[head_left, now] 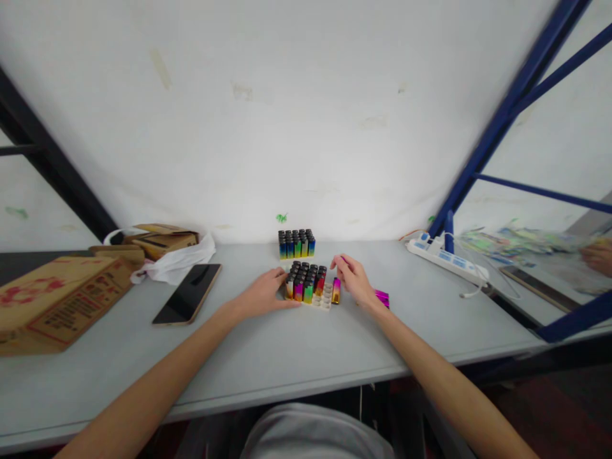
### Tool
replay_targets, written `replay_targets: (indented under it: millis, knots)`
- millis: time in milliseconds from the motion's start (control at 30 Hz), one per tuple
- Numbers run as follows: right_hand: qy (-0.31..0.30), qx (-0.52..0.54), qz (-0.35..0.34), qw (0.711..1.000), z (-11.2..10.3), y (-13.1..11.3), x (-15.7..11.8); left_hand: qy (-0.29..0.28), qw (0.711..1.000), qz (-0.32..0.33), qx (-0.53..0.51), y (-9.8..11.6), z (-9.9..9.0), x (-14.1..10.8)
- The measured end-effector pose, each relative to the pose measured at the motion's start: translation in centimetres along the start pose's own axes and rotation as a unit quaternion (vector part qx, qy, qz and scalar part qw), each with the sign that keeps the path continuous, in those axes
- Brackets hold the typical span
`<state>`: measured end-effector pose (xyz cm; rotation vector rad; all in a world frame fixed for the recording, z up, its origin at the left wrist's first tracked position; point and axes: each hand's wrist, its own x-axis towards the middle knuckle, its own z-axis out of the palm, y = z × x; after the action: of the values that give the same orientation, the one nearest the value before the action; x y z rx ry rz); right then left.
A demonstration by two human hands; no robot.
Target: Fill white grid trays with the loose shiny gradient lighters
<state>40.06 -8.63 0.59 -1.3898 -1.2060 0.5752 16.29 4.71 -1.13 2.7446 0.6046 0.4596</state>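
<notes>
Several colourful lighters with black tops (306,280) stand in rows in a white tray (324,302), whose right side shows bare sockets. My left hand (268,293) rests at the tray's left side, thumb and fingers apart around its edge. My right hand (354,277) is just right of the tray, fingers bent together at something I cannot make out. Beside it, a purple and gold lighter (336,291) stands at the tray's right edge. Magenta lighters (382,298) lie partly behind my right wrist. Another block of upright lighters (297,245) stands further back.
A black phone (188,294) lies on the left, near a white plastic bag (179,260) and cardboard boxes (62,299). A power strip (447,258) with cables is on the right, beside a blue metal frame (482,146). A person's hand (598,256) shows at the far right.
</notes>
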Motion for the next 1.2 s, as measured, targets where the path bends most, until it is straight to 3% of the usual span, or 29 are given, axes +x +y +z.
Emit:
replay_targets:
  millis: [233,467,900,1200]
  knots:
    - [0.043,-0.124,-0.016,0.991,0.7,0.7,-0.5,-0.013,1.000,-0.011,0.002,0.5,-0.3,0.0]
    - [0.035,-0.159,-0.062,0.985,0.7,0.6,-0.8,-0.005,1.000,-0.009,-0.009,0.7,-0.4,0.0]
    - [0.023,-0.205,-0.073,0.976,0.0,0.2,-1.0,-0.018,1.000,-0.003,0.007,0.2,-0.1,0.0]
    - [-0.062,-0.270,-0.221,0.935,-1.8,-1.6,-1.4,-0.013,1.000,-0.004,0.002,0.2,0.1,-0.1]
